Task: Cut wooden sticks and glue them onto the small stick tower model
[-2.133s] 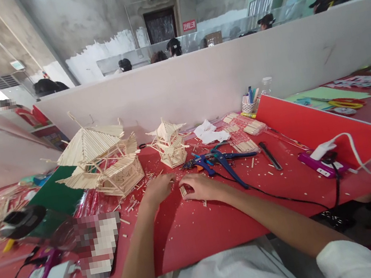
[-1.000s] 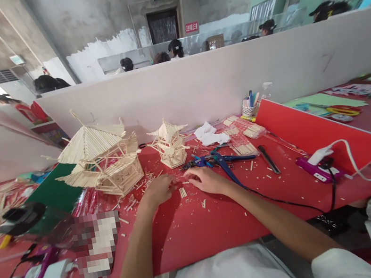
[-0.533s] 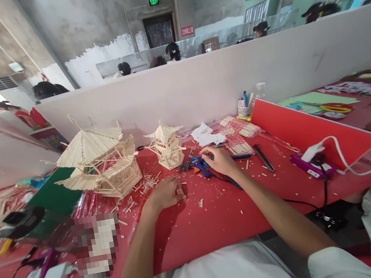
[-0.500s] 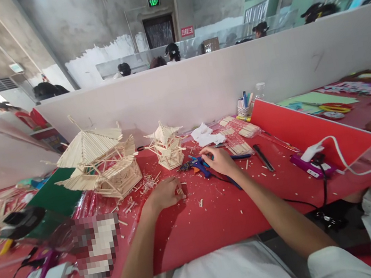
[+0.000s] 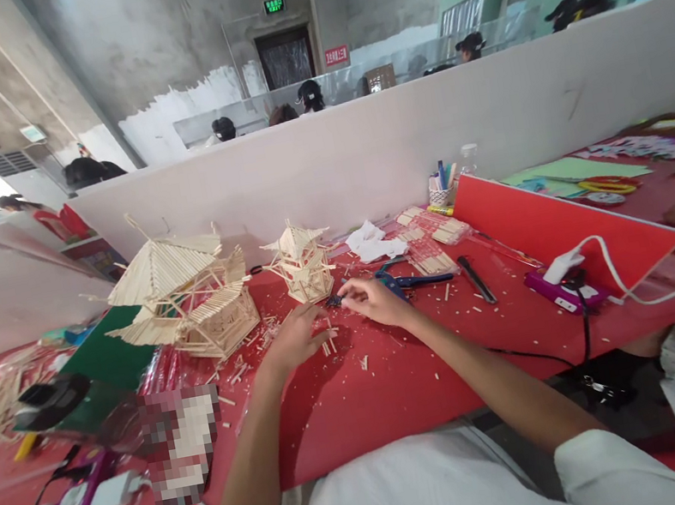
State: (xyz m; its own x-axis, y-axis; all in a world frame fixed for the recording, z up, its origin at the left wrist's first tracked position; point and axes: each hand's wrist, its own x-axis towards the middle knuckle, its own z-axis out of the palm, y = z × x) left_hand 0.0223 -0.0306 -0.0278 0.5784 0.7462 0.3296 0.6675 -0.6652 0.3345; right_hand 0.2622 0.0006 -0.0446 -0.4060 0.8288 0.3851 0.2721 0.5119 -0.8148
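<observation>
Swinging in from over the blue tool, our right hand has come across toward our left hand, and the 2 now face each other over the middle of the bench, apart by a small gap. About 0.5 s ago our left fingers were down around the short sticks; now they are lifted a little, and the sticks lie in plain view just below the fingertips, between the small pavilion and the bench's front edge. A pale sliver shows at our left fingertips, but we cannot tell whether it is a stick being gripped or only one lying behind. Our right thumb and forefinger are nearly together beside a small dark tip; whether they pinch anything, we cannot tell either. We judge that attention has returned from the tool to the sticks, with both hands sharing the same spot. Our right hand now hides much of the blue tool. The large pavilion stands toward the bench's left end, near the far edge, unmoved, and the knife lies untouched to our right, short of the red board.
</observation>
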